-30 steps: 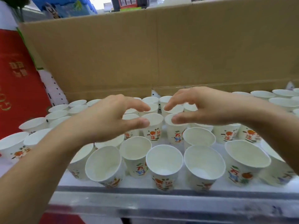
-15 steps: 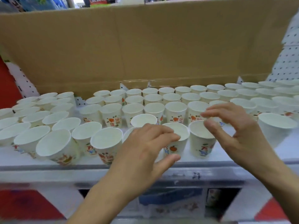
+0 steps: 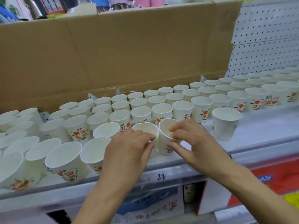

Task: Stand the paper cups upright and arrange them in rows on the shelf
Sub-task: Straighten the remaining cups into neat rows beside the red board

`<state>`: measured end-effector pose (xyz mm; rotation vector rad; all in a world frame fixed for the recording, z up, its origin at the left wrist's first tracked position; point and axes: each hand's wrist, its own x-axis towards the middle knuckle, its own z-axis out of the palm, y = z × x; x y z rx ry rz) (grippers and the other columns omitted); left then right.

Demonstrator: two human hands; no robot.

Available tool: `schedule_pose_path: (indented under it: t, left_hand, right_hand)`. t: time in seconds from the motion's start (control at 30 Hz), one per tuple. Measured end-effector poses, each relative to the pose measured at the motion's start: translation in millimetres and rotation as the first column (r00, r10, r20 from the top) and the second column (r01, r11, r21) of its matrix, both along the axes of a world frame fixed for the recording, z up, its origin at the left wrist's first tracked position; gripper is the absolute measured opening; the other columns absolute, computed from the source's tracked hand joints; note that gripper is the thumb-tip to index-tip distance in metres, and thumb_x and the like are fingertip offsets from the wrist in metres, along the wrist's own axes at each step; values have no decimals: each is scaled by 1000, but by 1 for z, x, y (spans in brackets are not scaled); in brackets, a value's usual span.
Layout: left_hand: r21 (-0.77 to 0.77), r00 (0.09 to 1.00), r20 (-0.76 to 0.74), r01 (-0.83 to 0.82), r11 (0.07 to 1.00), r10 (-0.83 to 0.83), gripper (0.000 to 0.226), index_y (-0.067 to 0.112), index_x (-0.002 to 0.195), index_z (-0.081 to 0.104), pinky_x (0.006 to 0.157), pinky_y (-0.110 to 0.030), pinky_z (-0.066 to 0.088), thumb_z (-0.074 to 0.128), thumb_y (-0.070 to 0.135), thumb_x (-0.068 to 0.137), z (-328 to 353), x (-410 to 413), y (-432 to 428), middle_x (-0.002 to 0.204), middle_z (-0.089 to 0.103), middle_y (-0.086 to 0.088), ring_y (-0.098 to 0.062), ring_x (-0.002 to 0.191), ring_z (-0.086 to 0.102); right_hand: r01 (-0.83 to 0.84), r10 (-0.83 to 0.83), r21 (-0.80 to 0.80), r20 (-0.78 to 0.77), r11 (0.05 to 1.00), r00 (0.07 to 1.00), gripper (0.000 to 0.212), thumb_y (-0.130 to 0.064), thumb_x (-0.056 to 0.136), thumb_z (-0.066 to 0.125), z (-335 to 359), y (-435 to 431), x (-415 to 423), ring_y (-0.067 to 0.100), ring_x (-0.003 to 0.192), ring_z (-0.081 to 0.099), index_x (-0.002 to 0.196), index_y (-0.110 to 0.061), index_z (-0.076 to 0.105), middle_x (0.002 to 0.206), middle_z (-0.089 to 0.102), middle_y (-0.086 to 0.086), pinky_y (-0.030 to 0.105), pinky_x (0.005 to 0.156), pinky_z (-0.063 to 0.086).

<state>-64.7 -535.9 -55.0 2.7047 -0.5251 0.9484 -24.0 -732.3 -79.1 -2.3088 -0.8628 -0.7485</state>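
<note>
Several white paper cups with orange and green print stand upright in rows on the white shelf [image 3: 267,126]. Near the front edge, my left hand [image 3: 129,147] pinches the rim of one cup [image 3: 145,128], its fingers curled over the lip. Beside it my right hand [image 3: 187,139] grips a second cup [image 3: 165,143], thumb on the outside and fingers over the rim. The two held cups touch each other. One cup [image 3: 225,123] stands alone to the right of my hands.
A tall cardboard sheet [image 3: 113,54] stands behind the cups. White pegboard [image 3: 265,38] fills the back right. The shelf's front rail [image 3: 161,175] carries a handwritten number. Packaged goods sit on the level below.
The view has shifted left to right along the shelf. Both hands, hovering with fingers apart before, have come down and closed on two front-row cups.
</note>
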Motion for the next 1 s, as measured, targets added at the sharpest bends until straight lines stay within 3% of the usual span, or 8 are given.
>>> schedule_pose_path:
  t: [0.07, 0.23, 0.3, 0.57, 0.73, 0.9, 1.0]
  left_hand:
    - [-35, 1000, -1, 26, 999, -26, 16, 26, 92, 74, 63, -28, 47, 78, 23, 77, 4, 0, -1, 78, 69, 13, -13, 70, 60]
    - [-165, 992, 67, 117, 979, -107, 16, 24, 95, 74, 61, -39, 56, 77, 27, 79, 19, -4, -6, 85, 71, 10, -13, 74, 61]
    - [-191, 972, 85, 231, 954, -218, 15, 25, 96, 74, 63, -41, 56, 72, 33, 83, 22, 3, -37, 87, 71, 11, -13, 76, 62]
    - [-189, 902, 148, 429, 883, -406, 19, 24, 96, 74, 66, -39, 53, 65, 30, 81, 40, 16, -150, 89, 71, 14, -11, 81, 61]
    - [-318, 887, 54, 452, 834, -460, 15, 26, 92, 75, 65, -39, 52, 64, 31, 83, 21, 50, -255, 86, 71, 15, -13, 82, 61]
    - [-305, 945, -67, 285, 909, -319, 14, 26, 97, 76, 74, -39, 53, 67, 31, 87, -6, 87, -326, 89, 73, 11, -13, 87, 62]
    - [-293, 975, -76, 180, 939, -211, 19, 28, 97, 76, 77, -38, 53, 65, 39, 86, -10, 89, -346, 91, 73, 10, -14, 90, 62]
  right_hand:
    - [12, -13, 59, 17, 998, 1000, 18, -33, 88, 57, 1, -4, -1, 14, 95, 51, 78, -18, 62, 96, 60, -10, 32, 72, 47]
    - [54, -69, 166, 82, 985, 994, 10, -23, 84, 64, 23, -18, -9, 17, 90, 54, 84, -14, 65, 94, 63, -6, 33, 71, 48]
    - [146, -168, 200, 98, 969, 981, 10, -21, 87, 61, 31, -52, -20, 18, 90, 53, 85, -13, 65, 94, 64, -5, 32, 71, 46]
    - [288, -328, 247, 140, 925, 934, 14, -20, 90, 56, 45, -177, -18, 22, 93, 51, 90, -11, 67, 100, 63, -2, 29, 79, 42]
    - [329, -333, 90, 39, 940, 942, 14, -24, 85, 60, 31, -287, 17, 9, 90, 45, 86, -15, 70, 97, 64, -2, 23, 80, 39]
    - [192, -201, -147, -47, 970, 978, 11, -27, 86, 66, 22, -349, 55, 20, 86, 54, 82, -18, 72, 91, 66, -4, 43, 76, 50]
    - [90, -108, -229, -68, 969, 992, 23, -39, 85, 59, 25, -359, 64, 19, 89, 55, 90, -21, 73, 96, 67, -6, 42, 75, 50]
